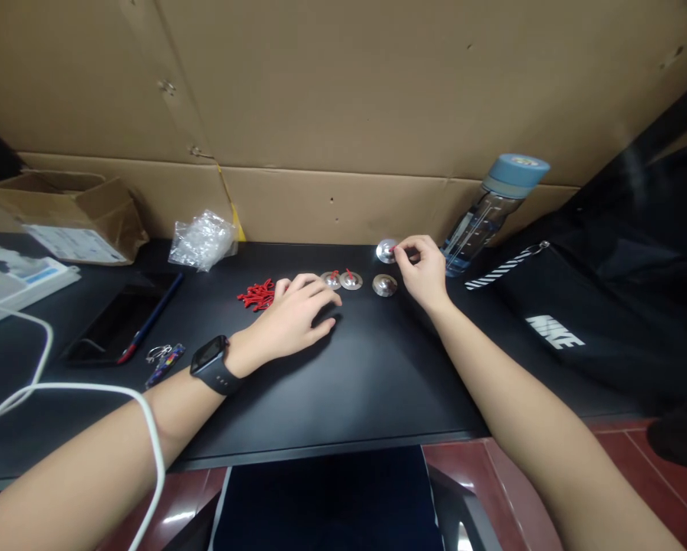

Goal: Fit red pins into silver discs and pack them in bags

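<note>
My right hand point(424, 269) pinches the red loop on a small domed metal finger cymbal point(385, 251), which is tilted up near the back of the table. Just below it lies another finger cymbal point(384, 285), with no red loop visible on it. My left hand point(298, 315) hovers or rests palm down, its fingers apart and nothing seen in them. Beyond its fingertips sit two finger cymbals side by side, a left one point(331, 280) and a right one point(351, 281), each with a red loop. A pile of red loops point(255, 295) lies beside my left hand, partly hidden by it.
A water bottle point(481, 218) and a black bag point(555, 306) stand at right. On the left are a clear plastic bag point(202, 240), an open cardboard box point(73, 214), a phone point(119, 317), keys point(164, 363) and a white cable point(91, 386) crossing over my left forearm. A cardboard wall point(332, 99) closes the back.
</note>
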`<action>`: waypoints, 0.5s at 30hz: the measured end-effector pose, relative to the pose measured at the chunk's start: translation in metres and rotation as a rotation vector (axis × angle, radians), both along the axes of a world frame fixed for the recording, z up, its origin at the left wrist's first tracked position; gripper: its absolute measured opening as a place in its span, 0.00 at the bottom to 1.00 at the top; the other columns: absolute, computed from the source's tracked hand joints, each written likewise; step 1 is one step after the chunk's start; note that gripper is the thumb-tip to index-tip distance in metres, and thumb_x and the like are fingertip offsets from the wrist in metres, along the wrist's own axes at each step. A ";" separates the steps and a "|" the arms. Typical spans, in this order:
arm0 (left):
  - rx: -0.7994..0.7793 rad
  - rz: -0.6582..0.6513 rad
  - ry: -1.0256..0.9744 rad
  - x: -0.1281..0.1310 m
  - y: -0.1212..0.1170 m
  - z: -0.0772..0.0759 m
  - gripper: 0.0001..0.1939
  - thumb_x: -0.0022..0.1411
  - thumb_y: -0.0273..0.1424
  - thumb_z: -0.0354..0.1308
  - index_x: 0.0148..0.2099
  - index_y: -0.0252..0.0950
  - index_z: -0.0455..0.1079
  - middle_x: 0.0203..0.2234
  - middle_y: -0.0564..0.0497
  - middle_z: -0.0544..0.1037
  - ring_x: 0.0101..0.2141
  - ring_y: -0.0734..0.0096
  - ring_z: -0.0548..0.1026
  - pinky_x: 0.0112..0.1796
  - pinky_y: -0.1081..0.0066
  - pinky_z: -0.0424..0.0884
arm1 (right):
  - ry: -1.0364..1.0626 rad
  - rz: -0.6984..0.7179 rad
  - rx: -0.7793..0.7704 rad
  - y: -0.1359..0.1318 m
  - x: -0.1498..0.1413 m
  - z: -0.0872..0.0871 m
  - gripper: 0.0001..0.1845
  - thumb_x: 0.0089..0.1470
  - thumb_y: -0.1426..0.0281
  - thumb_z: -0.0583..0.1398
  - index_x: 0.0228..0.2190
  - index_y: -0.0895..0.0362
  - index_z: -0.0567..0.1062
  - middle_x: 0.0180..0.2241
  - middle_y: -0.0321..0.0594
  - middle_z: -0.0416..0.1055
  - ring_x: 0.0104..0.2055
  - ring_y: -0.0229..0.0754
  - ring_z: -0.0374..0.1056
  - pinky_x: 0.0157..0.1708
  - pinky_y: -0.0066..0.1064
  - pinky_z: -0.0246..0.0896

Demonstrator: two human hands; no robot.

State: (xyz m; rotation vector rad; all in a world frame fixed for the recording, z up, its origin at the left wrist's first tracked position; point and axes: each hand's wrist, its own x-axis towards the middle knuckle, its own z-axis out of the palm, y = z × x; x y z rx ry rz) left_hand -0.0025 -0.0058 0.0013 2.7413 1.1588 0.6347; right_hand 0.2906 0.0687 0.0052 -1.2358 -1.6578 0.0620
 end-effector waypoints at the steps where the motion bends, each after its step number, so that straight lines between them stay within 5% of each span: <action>1: -0.006 -0.018 0.005 0.000 0.000 -0.002 0.11 0.69 0.35 0.60 0.52 0.43 0.73 0.53 0.46 0.79 0.60 0.49 0.67 0.51 0.52 0.58 | -0.009 -0.023 -0.017 0.004 0.002 -0.004 0.07 0.61 0.66 0.62 0.31 0.54 0.77 0.40 0.47 0.77 0.45 0.52 0.73 0.42 0.43 0.70; 7: -0.025 -0.074 0.026 0.002 -0.001 -0.007 0.10 0.68 0.35 0.60 0.50 0.44 0.76 0.55 0.45 0.77 0.61 0.47 0.64 0.52 0.50 0.59 | -0.023 -0.016 -0.092 0.017 0.000 -0.023 0.08 0.62 0.66 0.62 0.31 0.54 0.79 0.40 0.46 0.76 0.45 0.51 0.73 0.48 0.43 0.69; 15: -0.074 -0.090 0.042 0.003 -0.001 -0.009 0.10 0.70 0.33 0.59 0.52 0.44 0.75 0.56 0.45 0.77 0.61 0.47 0.63 0.53 0.48 0.60 | -0.050 0.116 -0.141 0.013 -0.012 -0.026 0.07 0.60 0.67 0.64 0.31 0.55 0.81 0.41 0.45 0.77 0.46 0.50 0.72 0.48 0.44 0.67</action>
